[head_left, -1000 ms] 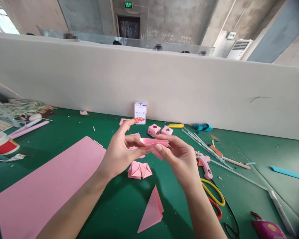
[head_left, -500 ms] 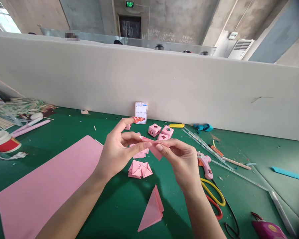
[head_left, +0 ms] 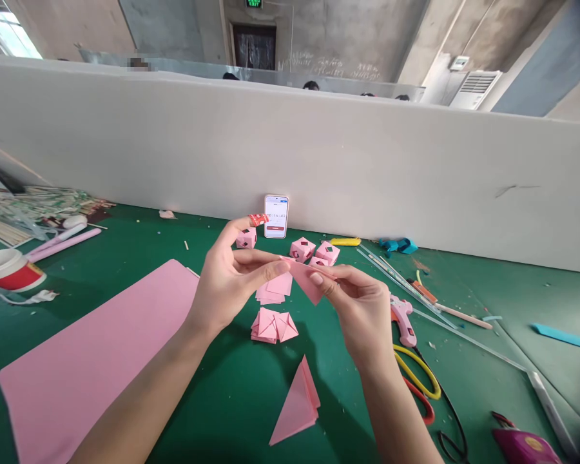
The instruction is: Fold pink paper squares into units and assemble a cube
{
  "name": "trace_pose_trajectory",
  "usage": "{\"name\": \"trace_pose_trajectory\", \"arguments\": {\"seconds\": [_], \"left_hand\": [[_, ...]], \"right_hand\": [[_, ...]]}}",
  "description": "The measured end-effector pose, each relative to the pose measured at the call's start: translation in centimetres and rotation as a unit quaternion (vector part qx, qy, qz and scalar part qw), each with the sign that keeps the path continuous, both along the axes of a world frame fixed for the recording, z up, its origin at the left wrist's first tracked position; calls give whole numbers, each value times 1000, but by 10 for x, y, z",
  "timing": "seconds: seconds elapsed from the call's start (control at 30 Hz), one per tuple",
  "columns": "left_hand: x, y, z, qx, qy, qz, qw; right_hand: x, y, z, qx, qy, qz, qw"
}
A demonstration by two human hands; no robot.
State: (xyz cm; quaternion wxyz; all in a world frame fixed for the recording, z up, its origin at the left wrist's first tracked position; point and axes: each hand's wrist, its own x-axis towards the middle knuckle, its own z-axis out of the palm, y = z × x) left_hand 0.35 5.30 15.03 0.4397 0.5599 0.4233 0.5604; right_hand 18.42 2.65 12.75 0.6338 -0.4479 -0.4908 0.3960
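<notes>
Between my two hands, above the green table, is a small folded pink paper [head_left: 305,281]. My left hand [head_left: 227,280] pinches its left end with thumb and finger; a red bandage wraps the raised index fingertip. My right hand [head_left: 360,303] pinches the right side of the paper. Below lie a stack of folded pink pieces [head_left: 274,325] and, nearer me, folded pink triangles [head_left: 296,407]. Flat pink pieces [head_left: 275,288] lie partly behind my left thumb. Pink paper balls with dark openings [head_left: 302,249] sit beyond my hands.
A phone [head_left: 276,216] leans on the white partition [head_left: 290,154]. Left are a large pink sheet [head_left: 106,348], a paper cup [head_left: 12,270] and sticks. Right are a glue gun [head_left: 405,320], scissors [head_left: 423,374], clear strips and a purple object [head_left: 526,446].
The paper has turned slightly between my fingers, and its left edge looks more closed. My left index finger has lifted a little. The whole view has shifted slightly.
</notes>
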Motion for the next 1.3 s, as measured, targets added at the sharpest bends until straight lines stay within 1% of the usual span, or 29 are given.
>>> {"name": "trace_pose_trajectory", "arguments": {"seconds": [0.07,0.17,0.43,0.5,0.6,0.67,0.77,0.87,0.93,1.03,1.2,1.3], "left_hand": [[1,-1,2,7,-5,8,1000],[3,-2,3,13,-9,5,1000],[5,-2,0,25,-35,-17,999],[4,-2,-1,27,-45,-34,998],[4,-1,-1,29,-54,-63,996],[4,-1,-1,34,-56,-75,995],[4,-3,0,40,-52,-67,996],[4,-5,2,30,-40,-40,998],[3,-6,4,14,-30,-21,999],[2,-5,4,-10,-30,-10,999],[2,-2,3,-41,-42,-25,998],[3,-3,3,-46,-42,-21,998]], "right_hand": [[1,0,0,2,3,2,1000],[0,0,0,3,17,9,1000],[-2,-1,1,15,15,10,1000],[-3,-2,0,40,-9,-16,999],[-4,-4,-1,98,-55,-67,991],[-6,-5,0,115,-64,-61,989],[-7,-5,2,83,-47,-15,995],[-7,-6,4,30,-24,25,999],[-6,-6,4,14,-9,42,999],[-5,-5,3,12,6,47,999],[-5,-5,2,5,16,23,1000],[-5,-4,3,2,24,23,999]]}}
